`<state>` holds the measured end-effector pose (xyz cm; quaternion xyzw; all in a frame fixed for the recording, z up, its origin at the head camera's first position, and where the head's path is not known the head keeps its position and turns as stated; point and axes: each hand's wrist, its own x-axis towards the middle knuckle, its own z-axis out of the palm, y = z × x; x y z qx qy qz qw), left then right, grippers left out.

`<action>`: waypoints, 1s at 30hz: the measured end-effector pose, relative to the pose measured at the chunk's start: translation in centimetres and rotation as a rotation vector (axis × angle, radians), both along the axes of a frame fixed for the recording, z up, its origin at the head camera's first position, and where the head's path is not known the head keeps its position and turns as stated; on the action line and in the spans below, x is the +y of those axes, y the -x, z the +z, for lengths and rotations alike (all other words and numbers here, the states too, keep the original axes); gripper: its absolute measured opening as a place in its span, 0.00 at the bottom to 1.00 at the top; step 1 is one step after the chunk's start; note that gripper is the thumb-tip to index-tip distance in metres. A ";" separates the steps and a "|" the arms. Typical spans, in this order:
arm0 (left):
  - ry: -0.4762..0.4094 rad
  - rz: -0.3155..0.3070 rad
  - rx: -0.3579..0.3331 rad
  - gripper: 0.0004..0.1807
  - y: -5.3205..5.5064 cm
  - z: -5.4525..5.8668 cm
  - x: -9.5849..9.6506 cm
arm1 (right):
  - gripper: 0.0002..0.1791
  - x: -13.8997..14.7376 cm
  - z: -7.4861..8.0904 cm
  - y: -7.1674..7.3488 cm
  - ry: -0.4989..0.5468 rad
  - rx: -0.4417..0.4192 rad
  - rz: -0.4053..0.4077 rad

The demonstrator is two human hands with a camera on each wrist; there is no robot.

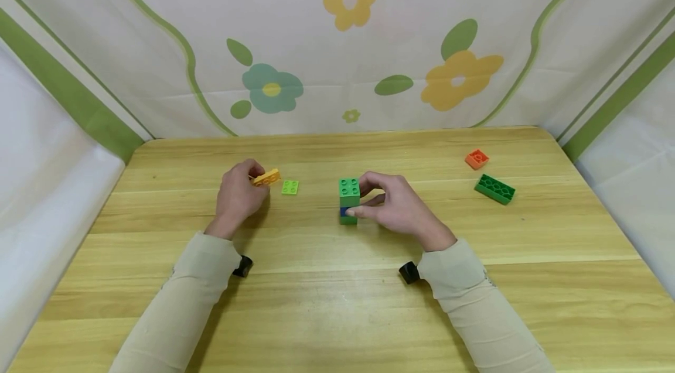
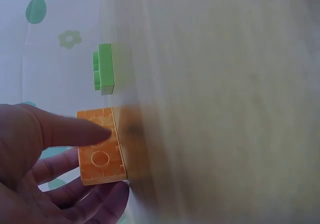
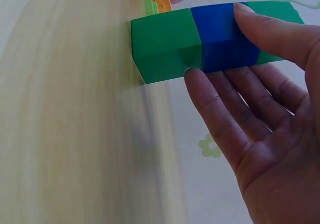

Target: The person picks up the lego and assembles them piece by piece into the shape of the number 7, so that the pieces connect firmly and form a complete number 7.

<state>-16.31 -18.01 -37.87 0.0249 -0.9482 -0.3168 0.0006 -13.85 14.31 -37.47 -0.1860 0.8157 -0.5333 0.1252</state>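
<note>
My left hand (image 1: 237, 192) pinches a yellow-orange flat toy brick (image 1: 267, 177) between thumb and fingers. The brick is tilted in the head view; its hollow underside faces the thumb in the left wrist view. Just right of it, a small lime-green brick (image 1: 290, 187) lies studs up on the table. My right hand (image 1: 396, 204) holds an upright stack of bricks from its right side. That stack has a green brick (image 1: 349, 192) on top, a blue brick (image 3: 220, 36) in the middle and another green brick (image 3: 167, 46) at the bottom. The right thumb rests across the blue one.
Toward the right rear of the wooden table (image 1: 316, 308), a small orange-red brick (image 1: 477, 159) and a long dark green brick (image 1: 495, 188) lie with hollow sides up. A white cloth with printed flowers (image 1: 350, 1) hangs behind the table's back edge.
</note>
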 end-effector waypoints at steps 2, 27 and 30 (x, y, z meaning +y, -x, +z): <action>-0.006 -0.003 0.003 0.16 0.0 -0.1 0.0 | 0.15 0.0 0.0 0.0 -0.005 0.003 -0.001; -0.056 -0.089 -0.038 0.18 -0.2 0.4 -0.8 | 0.14 0.0 -0.3 0.1 -0.024 0.022 0.008; -0.063 -0.088 -0.021 0.16 -0.4 0.3 -0.7 | 0.14 0.0 -0.3 0.1 -0.031 0.026 0.005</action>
